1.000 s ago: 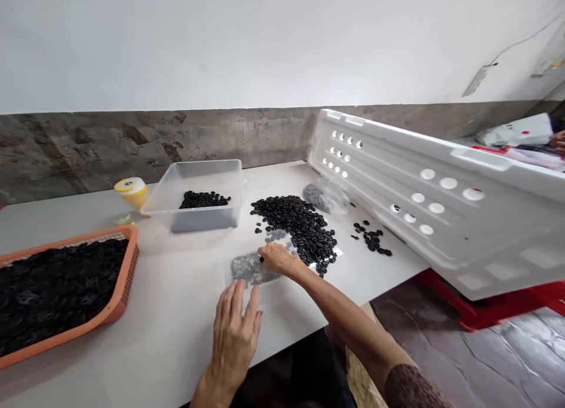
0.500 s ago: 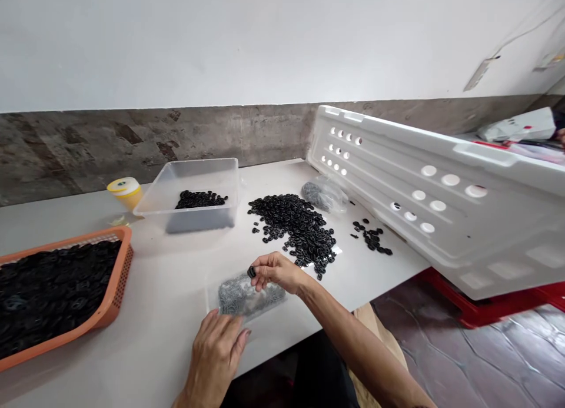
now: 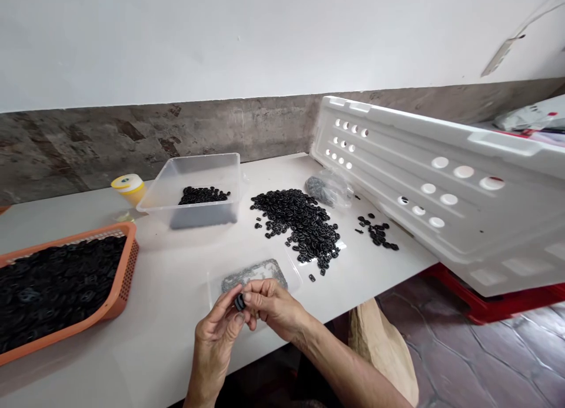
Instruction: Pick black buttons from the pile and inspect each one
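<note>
- The orange basket [image 3: 119, 290], far left of the clear tub, is heaped with black parts.
- The yellow roll [image 3: 129, 188] stands just left of the tub.
- The clear tub [image 3: 194, 190] holds a small layer of black rings.
- The left hand [image 3: 218, 331], in front of the tub at the near edge of the surface [image 3: 176, 284], pinches 1 small black ring [image 3: 239, 302]; the right hand [image 3: 273, 305] closes on the same ring from the other side.
- Risk: the ring is tiny and held over the edge, so a loose pinch could drop it to the floor.
- The clear bag [image 3: 253, 274] of grey bits lies just behind the hands; a wrist could nudge it.
- The black pile [image 3: 300, 222] lies loose right of the tub; a sweep would scatter it.
- The white crate [image 3: 441, 184] leans tilted at far right.
</note>
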The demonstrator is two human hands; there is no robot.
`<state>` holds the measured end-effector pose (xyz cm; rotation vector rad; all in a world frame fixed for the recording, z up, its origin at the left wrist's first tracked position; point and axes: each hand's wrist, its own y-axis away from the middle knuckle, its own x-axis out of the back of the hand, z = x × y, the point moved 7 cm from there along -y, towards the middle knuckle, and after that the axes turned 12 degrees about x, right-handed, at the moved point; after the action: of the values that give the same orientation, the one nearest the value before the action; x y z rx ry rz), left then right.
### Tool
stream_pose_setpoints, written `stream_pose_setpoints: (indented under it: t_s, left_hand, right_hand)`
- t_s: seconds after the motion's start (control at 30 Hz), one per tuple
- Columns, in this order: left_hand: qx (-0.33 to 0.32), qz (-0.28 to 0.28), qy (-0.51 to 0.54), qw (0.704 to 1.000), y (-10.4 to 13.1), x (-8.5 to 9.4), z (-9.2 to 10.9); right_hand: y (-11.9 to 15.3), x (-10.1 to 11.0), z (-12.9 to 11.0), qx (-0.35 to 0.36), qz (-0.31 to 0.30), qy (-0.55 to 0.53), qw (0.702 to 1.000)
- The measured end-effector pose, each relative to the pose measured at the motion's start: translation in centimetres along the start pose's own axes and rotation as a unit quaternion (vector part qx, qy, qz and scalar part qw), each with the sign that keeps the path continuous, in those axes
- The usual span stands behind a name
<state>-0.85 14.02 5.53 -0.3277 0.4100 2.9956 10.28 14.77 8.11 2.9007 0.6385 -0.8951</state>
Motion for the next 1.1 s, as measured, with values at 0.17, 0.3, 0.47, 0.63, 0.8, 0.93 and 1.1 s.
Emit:
stream_pose_setpoints:
  t_s: [0.17, 0.3, 0.47, 0.63, 0.8, 0.93, 1.1]
  left_hand:
    - [0.013, 0.021, 0.005, 1.000, -0.2, 1.8, -1.3]
    - [0.061, 0.074, 0.057, 0.994, 0.1, 2.7, -2.8]
    - [0.036, 0.150, 0.111, 0.982, 0.7, 2.8, -1.2]
    - [-0.012, 0.196, 0.148, 0.969, 0.0, 5.6, 2.4]
    - [-0.061, 0.235, 0.158, 0.957, -1.7, 9.4, 4.9]
    - [-0.119, 0.344, 0.077, 0.928, -2.1, 13.9, 6.9]
    - [-0.161, 0.478, -0.103, 0.858, -1.3, 20.2, 11.0]
  right_hand:
    - [-0.1, -0.3, 1.1, 0.017, 0.017, 0.028, 0.999]
    - [0.1, -1.3, 1.9, 0.032, 0.021, 0.088, 0.995]
    - [2.3, 0.6, -2.8, 0.189, 0.071, 0.517, 0.832]
    - [7.3, 9.4, -7.3, 0.178, 0.242, 0.695, 0.654]
    - [8.6, 14.5, -5.9, 0.168, 0.245, 0.760, 0.578]
    - [8.0, 15.8, -3.9, 0.183, 0.229, 0.794, 0.532]
    - [7.8, 16.4, -2.8, 0.183, 0.228, 0.830, 0.476]
